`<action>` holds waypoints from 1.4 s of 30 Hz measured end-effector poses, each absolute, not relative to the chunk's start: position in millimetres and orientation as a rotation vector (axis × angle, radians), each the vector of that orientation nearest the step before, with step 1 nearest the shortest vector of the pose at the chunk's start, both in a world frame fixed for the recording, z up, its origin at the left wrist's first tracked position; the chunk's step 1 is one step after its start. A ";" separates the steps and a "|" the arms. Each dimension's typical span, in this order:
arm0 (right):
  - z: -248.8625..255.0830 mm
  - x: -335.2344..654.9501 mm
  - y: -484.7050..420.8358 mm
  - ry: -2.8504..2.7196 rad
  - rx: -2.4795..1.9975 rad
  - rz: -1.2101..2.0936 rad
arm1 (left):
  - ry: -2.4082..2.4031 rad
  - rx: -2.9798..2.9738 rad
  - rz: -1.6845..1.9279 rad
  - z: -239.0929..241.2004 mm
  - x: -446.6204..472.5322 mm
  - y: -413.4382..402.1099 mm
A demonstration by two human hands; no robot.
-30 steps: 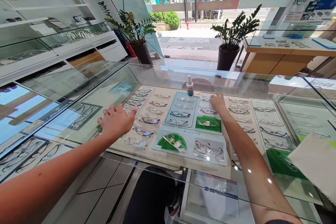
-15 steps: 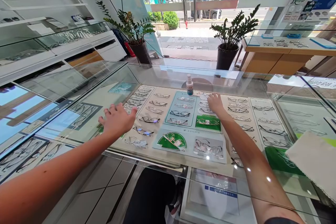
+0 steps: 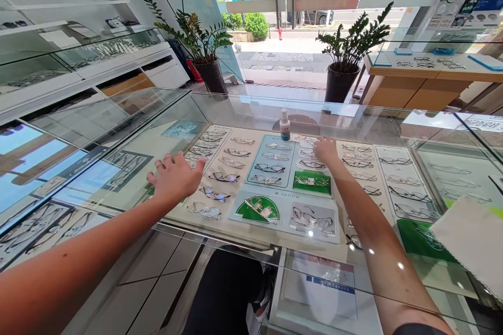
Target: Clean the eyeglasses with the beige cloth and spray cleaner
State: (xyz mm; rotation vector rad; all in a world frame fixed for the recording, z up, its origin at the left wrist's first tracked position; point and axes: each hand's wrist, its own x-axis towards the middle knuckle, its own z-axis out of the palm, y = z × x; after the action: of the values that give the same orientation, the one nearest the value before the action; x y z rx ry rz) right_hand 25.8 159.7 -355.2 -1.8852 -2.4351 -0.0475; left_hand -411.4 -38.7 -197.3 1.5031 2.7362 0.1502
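My left hand (image 3: pixel 175 178) lies flat on the glass counter top (image 3: pixel 243 110), fingers spread, holding nothing. My right hand (image 3: pixel 325 149) is stretched far forward with its fingers flat on the glass, just right of a small white spray bottle (image 3: pixel 285 125) with a blue label. Under the glass lie several rows of eyeglasses (image 3: pixel 269 168) on beige and pale blue trays. A green display pad (image 3: pixel 312 182) sits just below my right wrist.
A pale cloth (image 3: pixel 471 241) lies on the glass at the right edge. Two potted plants (image 3: pixel 346 60) stand beyond the counter by the window. More glass cases (image 3: pixel 58 131) run along the left; a wooden counter (image 3: pixel 424 84) stands at the back right.
My right hand slid a little left across the glass, then back slightly right, staying near the bottle. My left hand has hardly moved.
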 end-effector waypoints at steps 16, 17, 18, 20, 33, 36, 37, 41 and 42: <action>-358.4 32.8 172.2 -2.416 -1.859 0.091 | 2.743 1.513 0.181 -201.1 -413.9 -36.4; -357.4 32.5 171.0 -2.408 -1.854 0.088 | 2.744 1.509 0.183 -200.9 -413.3 -36.2; -356.5 31.8 169.2 -2.397 -1.848 0.081 | 2.746 1.506 0.186 -200.5 -412.6 -36.0; -354.5 29.2 163.9 -2.360 -1.840 0.053 | 2.750 1.502 0.191 -199.5 -411.2 -35.8; -321.9 -17.1 69.9 -2.238 -1.718 -0.089 | 2.659 1.506 0.283 -196.8 -407.9 -33.8; -311.7 -28.1 26.6 -2.289 -1.728 -0.071 | 2.630 1.516 0.339 -195.5 -406.7 -33.0; -308.9 -31.7 10.2 -2.307 -1.739 -0.055 | 2.615 1.513 0.358 -194.1 -406.2 -33.5; -298.8 -42.4 -60.7 -2.408 -1.777 0.075 | 2.532 1.530 0.483 -181.9 -403.6 -43.3; -295.3 -43.2 -79.2 -2.441 -1.779 0.125 | 2.497 1.566 0.559 -176.6 -401.6 -48.6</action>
State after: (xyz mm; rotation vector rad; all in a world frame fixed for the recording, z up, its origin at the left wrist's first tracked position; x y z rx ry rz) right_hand -43.2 -79.2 -295.3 -1.7795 -2.4410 0.1250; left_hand -401.6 -48.6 -176.6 1.5663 2.4974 0.5594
